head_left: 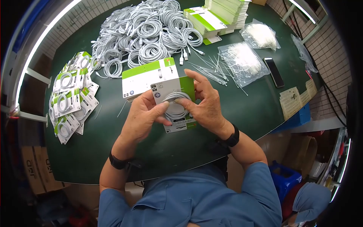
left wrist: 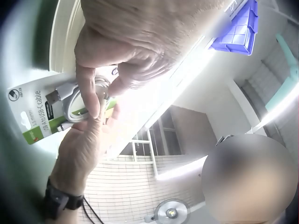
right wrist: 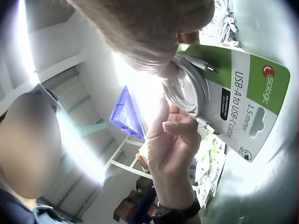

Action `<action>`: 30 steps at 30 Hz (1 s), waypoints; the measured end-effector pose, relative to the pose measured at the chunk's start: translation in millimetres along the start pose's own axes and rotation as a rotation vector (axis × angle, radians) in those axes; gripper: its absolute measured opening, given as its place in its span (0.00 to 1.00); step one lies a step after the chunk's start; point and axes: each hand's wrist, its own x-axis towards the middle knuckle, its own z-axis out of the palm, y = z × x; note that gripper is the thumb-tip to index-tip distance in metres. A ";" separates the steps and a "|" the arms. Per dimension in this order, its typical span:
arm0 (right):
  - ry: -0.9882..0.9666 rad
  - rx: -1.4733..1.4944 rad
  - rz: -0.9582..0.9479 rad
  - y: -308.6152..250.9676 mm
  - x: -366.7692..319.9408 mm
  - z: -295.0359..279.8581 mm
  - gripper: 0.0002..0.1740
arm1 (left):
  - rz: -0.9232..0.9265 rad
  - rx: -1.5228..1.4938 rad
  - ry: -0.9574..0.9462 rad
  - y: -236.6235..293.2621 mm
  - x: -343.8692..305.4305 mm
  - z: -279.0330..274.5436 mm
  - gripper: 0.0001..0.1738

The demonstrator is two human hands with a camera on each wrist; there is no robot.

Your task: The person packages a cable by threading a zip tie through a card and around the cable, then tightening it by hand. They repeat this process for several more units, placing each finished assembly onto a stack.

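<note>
Both hands hold a green-and-white packaging card (right wrist: 240,100) with a coiled white USB cable (head_left: 176,99) on its face. Printing on the card reads "USB-A to USB-C cable, 1.5 meter". My left hand (head_left: 140,116) is at the card's left side, its thumb and a finger at the coil. On the other side my right hand (head_left: 208,108) grips the card, with the thumb on the coil and fingers behind. The USB-A plug (left wrist: 53,97) lies against the card in the left wrist view. A stack of flat cards (head_left: 137,77) sits just beyond the hands.
A heap of coiled cables (head_left: 147,34) fills the table's back. Carded cables (head_left: 68,98) pile at the left. Loose zip ties (head_left: 211,73), bags of zip ties (head_left: 242,60) and a phone (head_left: 273,72) lie right. More cards (head_left: 227,13) are stacked behind.
</note>
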 end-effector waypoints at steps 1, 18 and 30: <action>-0.004 0.001 0.003 0.8 -0.3 0.3 0.44 | -0.031 -0.109 0.005 2.4 -0.8 3.1 0.18; -0.040 0.090 0.063 1.3 0.4 2.8 0.44 | -0.057 -0.224 0.024 -15.7 4.7 1.1 0.16; 0.120 -0.213 -0.112 2.7 27.0 -52.0 0.29 | 0.290 0.054 0.013 -11.6 -19.2 4.0 0.11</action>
